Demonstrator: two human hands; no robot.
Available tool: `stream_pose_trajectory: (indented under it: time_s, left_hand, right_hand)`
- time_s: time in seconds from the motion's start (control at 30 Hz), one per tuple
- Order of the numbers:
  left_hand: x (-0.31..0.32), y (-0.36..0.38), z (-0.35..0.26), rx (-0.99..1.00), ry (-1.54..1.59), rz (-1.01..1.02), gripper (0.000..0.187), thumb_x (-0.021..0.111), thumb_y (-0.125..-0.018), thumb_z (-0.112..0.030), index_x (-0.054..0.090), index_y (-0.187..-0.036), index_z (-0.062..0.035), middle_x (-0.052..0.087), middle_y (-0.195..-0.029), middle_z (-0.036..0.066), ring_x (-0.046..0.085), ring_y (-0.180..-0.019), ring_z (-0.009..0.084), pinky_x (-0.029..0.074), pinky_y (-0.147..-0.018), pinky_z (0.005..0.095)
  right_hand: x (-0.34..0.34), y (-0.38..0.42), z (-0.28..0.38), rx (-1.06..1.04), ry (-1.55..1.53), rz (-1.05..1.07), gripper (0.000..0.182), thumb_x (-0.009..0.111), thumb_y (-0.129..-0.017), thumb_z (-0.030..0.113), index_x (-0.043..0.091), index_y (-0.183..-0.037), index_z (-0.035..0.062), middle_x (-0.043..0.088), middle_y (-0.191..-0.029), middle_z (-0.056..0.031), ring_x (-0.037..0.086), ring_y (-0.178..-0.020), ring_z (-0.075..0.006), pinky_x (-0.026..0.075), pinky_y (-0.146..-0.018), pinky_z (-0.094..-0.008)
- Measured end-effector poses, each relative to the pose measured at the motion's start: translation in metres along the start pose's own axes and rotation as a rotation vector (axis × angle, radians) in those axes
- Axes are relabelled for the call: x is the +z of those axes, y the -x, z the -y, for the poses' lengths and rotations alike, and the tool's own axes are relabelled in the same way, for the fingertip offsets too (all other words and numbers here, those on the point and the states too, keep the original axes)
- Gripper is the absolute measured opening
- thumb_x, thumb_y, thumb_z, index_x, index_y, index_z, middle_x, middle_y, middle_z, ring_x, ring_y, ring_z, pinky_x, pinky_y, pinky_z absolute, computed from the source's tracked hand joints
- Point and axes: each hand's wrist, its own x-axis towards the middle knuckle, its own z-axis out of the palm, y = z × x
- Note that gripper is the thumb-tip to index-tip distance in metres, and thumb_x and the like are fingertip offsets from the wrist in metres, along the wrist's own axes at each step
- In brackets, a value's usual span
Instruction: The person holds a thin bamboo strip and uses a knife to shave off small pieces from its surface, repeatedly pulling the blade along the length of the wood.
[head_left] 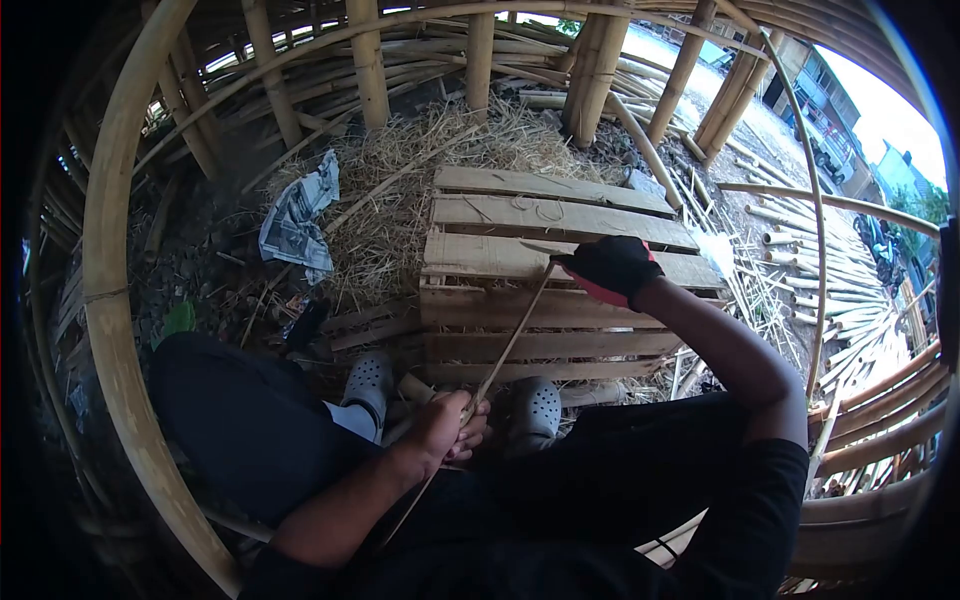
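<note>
A long thin bamboo strip (519, 330) runs slantwise from the wooden crate down to my lap. My bare left hand (455, 428) is closed around its lower part, between my knees. My right hand (608, 272), in a black and red glove, pinches the strip's upper end above the crate's slatted top. A thin curved blade-like piece sticks out to the left of the glove; its handle is hidden. The wooden crate (480, 256) stands in front of my feet, with thin curled shavings (548, 212) on its slats.
Bamboo posts (368, 65) stand beyond the crate. A large curved bamboo pole (112, 300) rises at the left. Crumpled newspaper (300, 222) lies by straw (400, 200). Cut bamboo poles (845, 270) lie at the right. Grey clogs (535, 408) are on my feet.
</note>
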Motion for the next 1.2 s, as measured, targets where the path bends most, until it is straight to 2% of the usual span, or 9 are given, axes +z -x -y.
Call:
stream_pose_trajectory:
  time_s: [0.1,0.3,0.37,0.4,0.47,0.5,0.57,1.0,1.2]
  left_hand:
    - [0.003,0.003,-0.002,-0.020,-0.027,0.005,0.025,0.027,-0.094,-0.027,0.043,-0.080,-0.0138,0.029,-0.049,-0.004,0.025,-0.036,0.0083,0.022,-0.034,0.0229]
    - [0.001,0.005,-0.002,-0.030,0.004,-0.008,0.025,0.027,-0.095,-0.027,0.043,-0.080,-0.0136,0.029,-0.049,-0.004,0.025,-0.035,0.0085,0.021,-0.033,0.0235]
    - [0.001,0.003,-0.001,-0.009,-0.022,-0.048,0.026,0.028,-0.095,-0.028,0.043,-0.079,-0.0140,0.030,-0.049,-0.004,0.026,-0.035,0.0082,0.021,-0.034,0.0235]
    - [0.003,0.003,-0.001,-0.007,-0.013,-0.046,0.026,0.028,-0.095,-0.028,0.043,-0.079,-0.0140,0.030,-0.049,-0.004,0.026,-0.035,0.0082,0.021,-0.034,0.0235]
    - [0.006,0.002,0.001,0.052,-0.083,-0.113,0.028,0.032,-0.096,-0.032,0.044,-0.078,-0.0143,0.030,-0.049,-0.004,0.026,-0.036,0.0080,0.022,-0.034,0.0235]
    - [0.006,0.002,0.002,0.048,-0.085,-0.114,0.028,0.032,-0.096,-0.032,0.044,-0.078,-0.0143,0.030,-0.049,-0.004,0.026,-0.036,0.0080,0.022,-0.034,0.0235]
    - [0.008,0.002,0.003,0.076,-0.097,-0.183,0.029,0.036,-0.096,-0.035,0.045,-0.078,-0.0141,0.031,-0.050,-0.004,0.026,-0.037,0.0076,0.022,-0.035,0.0233]
    - [0.005,-0.009,0.008,0.183,-0.221,-0.268,0.024,0.037,-0.095,-0.029,0.050,-0.085,-0.0101,0.034,-0.053,-0.002,0.031,-0.042,0.0076,0.026,-0.037,0.0228]
    - [0.008,-0.008,0.004,0.169,-0.227,-0.269,0.023,0.035,-0.094,-0.026,0.049,-0.085,-0.0098,0.035,-0.054,-0.002,0.032,-0.043,0.0078,0.027,-0.037,0.0226]
  right_hand:
    - [0.012,-0.001,-0.014,0.087,-0.101,0.116,0.051,0.034,-0.098,0.049,0.069,-0.085,0.0140,0.068,-0.073,-0.0084,0.067,-0.070,-0.0299,0.052,-0.061,-0.0444]
    - [0.007,0.021,0.014,0.162,-0.018,-0.174,0.045,0.041,-0.096,0.047,0.069,-0.083,0.0139,0.065,-0.067,-0.0105,0.065,-0.063,-0.0317,0.051,-0.056,-0.0446]
    - [-0.010,0.039,0.045,0.115,-0.050,-0.272,0.040,0.046,-0.095,0.045,0.068,-0.083,0.0140,0.065,-0.067,-0.0118,0.064,-0.057,-0.0314,0.050,-0.052,-0.0435]
    - [0.002,0.043,0.052,-0.054,0.057,-0.325,0.038,0.049,-0.094,0.046,0.068,-0.084,0.0145,0.064,-0.067,-0.0120,0.063,-0.054,-0.0313,0.049,-0.049,-0.0421]
    - [-0.016,0.055,0.073,-0.155,-0.171,-0.056,0.041,0.041,-0.097,0.048,0.069,-0.099,0.0187,0.065,-0.075,-0.0103,0.066,-0.063,-0.0279,0.051,-0.052,-0.0422]
    - [-0.013,0.053,0.078,-0.153,-0.175,-0.055,0.041,0.041,-0.097,0.048,0.069,-0.099,0.0187,0.065,-0.075,-0.0103,0.066,-0.063,-0.0279,0.051,-0.052,-0.0422]
    - [-0.002,0.047,0.082,-0.152,-0.198,0.117,0.045,0.042,-0.095,0.052,0.070,-0.094,0.0169,0.066,-0.073,-0.0104,0.067,-0.065,-0.0295,0.052,-0.056,-0.0418]
    - [-0.005,0.034,0.065,-0.291,-0.021,0.077,0.048,0.040,-0.095,0.054,0.070,-0.092,0.0169,0.068,-0.074,-0.0078,0.067,-0.068,-0.0291,0.053,-0.059,-0.0407]
    - [0.002,0.010,0.022,-0.063,0.013,0.155,0.045,0.038,-0.096,0.053,0.071,-0.096,0.0221,0.069,-0.080,-0.0078,0.068,-0.071,-0.0286,0.053,-0.064,-0.0413]
